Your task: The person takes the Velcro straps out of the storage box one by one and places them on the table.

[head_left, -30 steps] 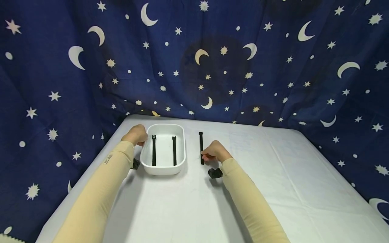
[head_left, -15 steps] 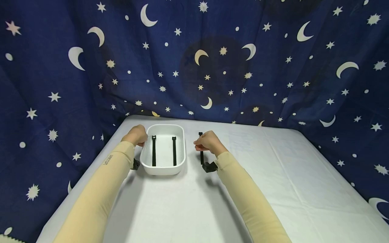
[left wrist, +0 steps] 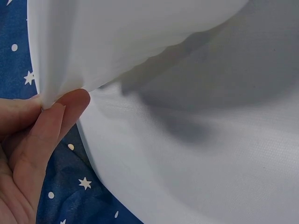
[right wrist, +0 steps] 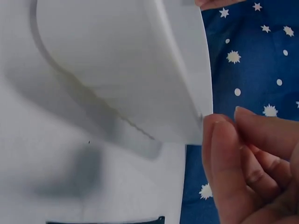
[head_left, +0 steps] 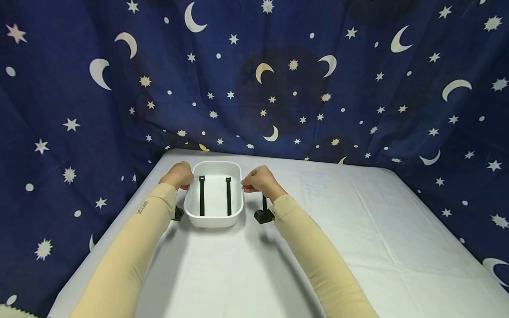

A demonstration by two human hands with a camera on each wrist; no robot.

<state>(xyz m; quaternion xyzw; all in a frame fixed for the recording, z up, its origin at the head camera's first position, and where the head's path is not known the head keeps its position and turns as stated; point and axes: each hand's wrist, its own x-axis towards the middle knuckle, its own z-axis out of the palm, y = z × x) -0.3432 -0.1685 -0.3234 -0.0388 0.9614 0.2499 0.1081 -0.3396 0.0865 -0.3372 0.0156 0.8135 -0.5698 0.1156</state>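
A white plastic tub (head_left: pixel 214 222) stands on the white-covered table. Inside lie two black straps with small loop ends, a left strap (head_left: pixel 202 198) and a right strap (head_left: pixel 228 198). My left hand (head_left: pixel 179 175) pinches the tub's left rim between thumb and fingers, as the left wrist view shows. My right hand (head_left: pixel 260 180) is at the opposite rim; in the right wrist view its bent fingertips (right wrist: pixel 218 135) are right at the edge and the thumb sits apart from them. Below that hand lies a third black strap (head_left: pixel 264 203), mostly hidden in the head view.
The white tablecloth (head_left: pixel 358 229) stretches out to the right and in front. A dark blue curtain (head_left: pixel 294 115) with moons and stars hangs behind the table and along its sides. A black wrist camera (head_left: pixel 263 216) sticks out below my right hand.
My right hand has left the third strap, which stays on the table, and moved left and away from me to the tub's right rim. My left hand has kept its hold.
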